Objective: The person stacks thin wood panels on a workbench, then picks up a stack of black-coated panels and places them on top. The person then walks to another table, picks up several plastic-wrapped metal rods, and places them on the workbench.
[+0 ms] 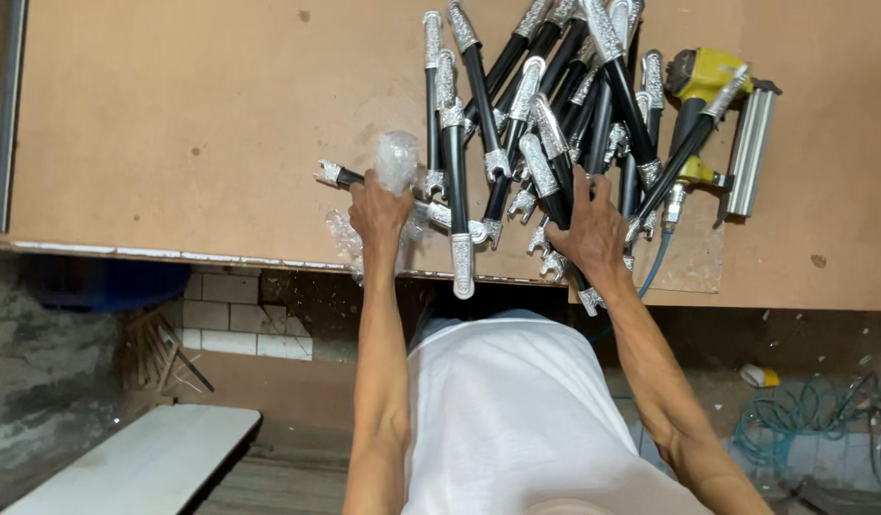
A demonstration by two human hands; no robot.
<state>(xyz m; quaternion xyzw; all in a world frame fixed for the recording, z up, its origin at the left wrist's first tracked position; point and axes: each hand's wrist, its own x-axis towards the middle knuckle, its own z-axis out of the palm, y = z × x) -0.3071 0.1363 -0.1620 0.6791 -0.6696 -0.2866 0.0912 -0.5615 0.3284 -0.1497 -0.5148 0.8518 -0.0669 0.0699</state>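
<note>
White cloth of the person's shirt [517, 420] fills the lower middle of the head view, and both bare forearms reach up from it to the near edge of the worktop [173, 124]. Left hand [380, 212] lies over one black sheath with silver fittings [337, 175], which stands apart from the rest at about 9 o'clock of the heap; the fingers curl over it together with a crumpled clear plastic wrap [396, 160], though how firmly they grip cannot be told from above. Right hand [585, 227] is spread flat, fingers splayed, pressing on the near end of the heap of black-and-silver sheaths [545, 105] rather than closing on any single one.

As for progress, judging by the lie of things: only this one piece is drawn out and shows plastic about it, while the heap (a couple of dozen, crossed over one another) looks bare, so most of the work seems left. One sheath [457, 191] overhangs the worktop's near edge at 6 o'clock.

At 3 o'clock of the heap lies a yellow pneumatic nailer [707, 86] with its grey magazine, a blue air hose [658, 262] dropping from it; several sheaths rest against it. Down on the floor, a white board [145, 458] at 8 o'clock and a coiled green hose [793, 420] at 4 o'clock.
</note>
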